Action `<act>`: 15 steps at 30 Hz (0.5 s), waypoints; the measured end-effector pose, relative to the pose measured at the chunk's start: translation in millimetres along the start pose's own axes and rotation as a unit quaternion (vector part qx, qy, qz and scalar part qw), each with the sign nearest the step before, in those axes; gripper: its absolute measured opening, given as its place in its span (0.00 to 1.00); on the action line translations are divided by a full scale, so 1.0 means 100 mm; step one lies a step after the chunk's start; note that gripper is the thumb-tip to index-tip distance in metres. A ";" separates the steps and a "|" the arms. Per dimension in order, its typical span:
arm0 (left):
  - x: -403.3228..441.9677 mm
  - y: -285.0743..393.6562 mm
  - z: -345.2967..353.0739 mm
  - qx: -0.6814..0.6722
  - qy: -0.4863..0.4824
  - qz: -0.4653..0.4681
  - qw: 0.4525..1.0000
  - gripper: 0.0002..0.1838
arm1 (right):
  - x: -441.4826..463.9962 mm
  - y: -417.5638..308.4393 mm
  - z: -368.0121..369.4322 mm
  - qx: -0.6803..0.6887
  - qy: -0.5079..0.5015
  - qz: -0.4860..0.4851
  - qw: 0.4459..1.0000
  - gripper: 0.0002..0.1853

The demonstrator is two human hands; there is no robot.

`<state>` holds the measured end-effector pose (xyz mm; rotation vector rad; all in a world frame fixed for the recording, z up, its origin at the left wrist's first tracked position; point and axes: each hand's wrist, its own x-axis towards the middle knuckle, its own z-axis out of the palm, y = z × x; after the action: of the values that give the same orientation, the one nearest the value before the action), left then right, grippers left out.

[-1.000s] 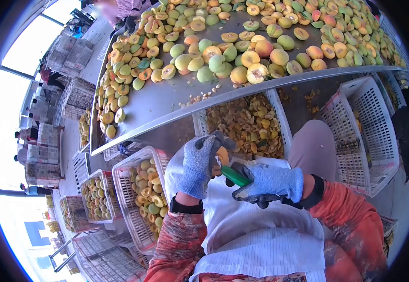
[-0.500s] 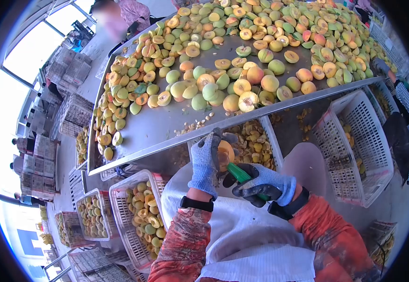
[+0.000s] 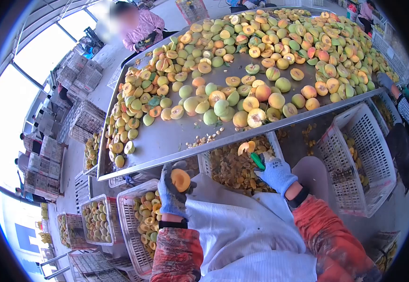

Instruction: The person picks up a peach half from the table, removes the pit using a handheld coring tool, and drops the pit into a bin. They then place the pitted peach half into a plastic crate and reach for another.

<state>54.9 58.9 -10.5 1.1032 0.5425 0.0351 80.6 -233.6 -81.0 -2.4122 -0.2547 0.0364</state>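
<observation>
My left hand (image 3: 172, 190), in a blue and grey glove, is closed round a halved fruit (image 3: 180, 180), its orange cut face towards me. It is just below the table's front edge, near the crate of fruit halves (image 3: 147, 216). To the right, my right hand (image 3: 276, 173), gloved alike, grips a tool with a green handle (image 3: 257, 161). An orange piece of fruit (image 3: 246, 148) is at the tool's far end, above the crate of scraps (image 3: 235, 174). The tool's tip is hidden.
A metal table (image 3: 157, 141) with a raised rim bears many whole and halved fruits. White crates (image 3: 362, 157) stand at the right, more crates of fruit (image 3: 97, 221) at the left. A person in pink (image 3: 145, 26) is beyond the table; another person's gloved hand (image 3: 385, 82) is at the right edge.
My hands have moved apart, the left leftwards with the fruit half, the right towards the scrap crate with the tool. An orange piece now shows at the tool. The view has shifted, showing more beyond the table.
</observation>
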 end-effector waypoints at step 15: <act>1.05 0.30 0.86 0.332 0.034 0.070 0.940 0.21 | -0.29 -0.27 -0.36 0.353 -0.181 0.181 0.900 0.17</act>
<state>190.3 31.5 2.4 1.8078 0.5510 0.0144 51.4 -243.2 -37.3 -1.6765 0.0497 0.6422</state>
